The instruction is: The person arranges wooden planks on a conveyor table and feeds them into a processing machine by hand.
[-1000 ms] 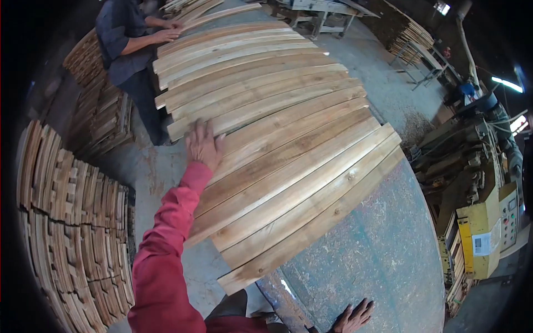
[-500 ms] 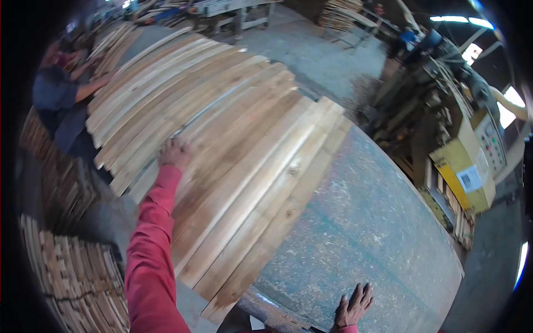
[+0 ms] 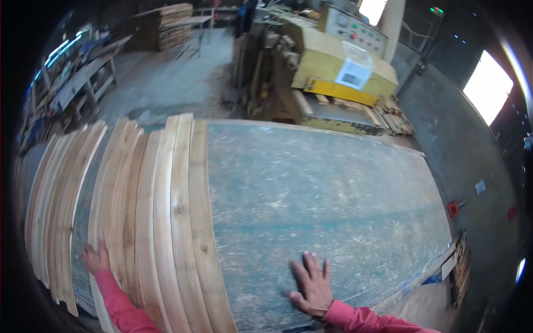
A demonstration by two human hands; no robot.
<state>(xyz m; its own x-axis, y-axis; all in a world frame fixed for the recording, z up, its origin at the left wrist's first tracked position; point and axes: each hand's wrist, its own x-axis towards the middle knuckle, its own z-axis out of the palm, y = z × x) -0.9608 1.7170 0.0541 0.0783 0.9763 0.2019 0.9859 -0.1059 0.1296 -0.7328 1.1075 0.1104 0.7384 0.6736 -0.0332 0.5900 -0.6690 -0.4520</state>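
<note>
My left hand (image 3: 96, 258) lies with its fingers apart on the left edge of a group of long wooden boards (image 3: 180, 205). These boards rest side by side on a worn green tabletop (image 3: 327, 200). To the left of that hand, a strip of bare tabletop separates them from a second group of boards (image 3: 55, 205). My right hand (image 3: 313, 286) is spread open at the table's near side, right of the boards, and holds nothing. Its fingers are slightly blurred, so I cannot tell whether it touches the surface.
Beyond the table's far edge stands a yellow machine (image 3: 344, 66) with a button panel and wood pieces at its base. A stack of boards (image 3: 176, 25) and a workbench (image 3: 83, 89) are farther back. More wood pieces (image 3: 462, 269) lean by the table's right end.
The view has swung right, bringing the machine towards the middle. The gap between the two board groups has widened. My right hand reaches farther over the table, fingers more spread.
</note>
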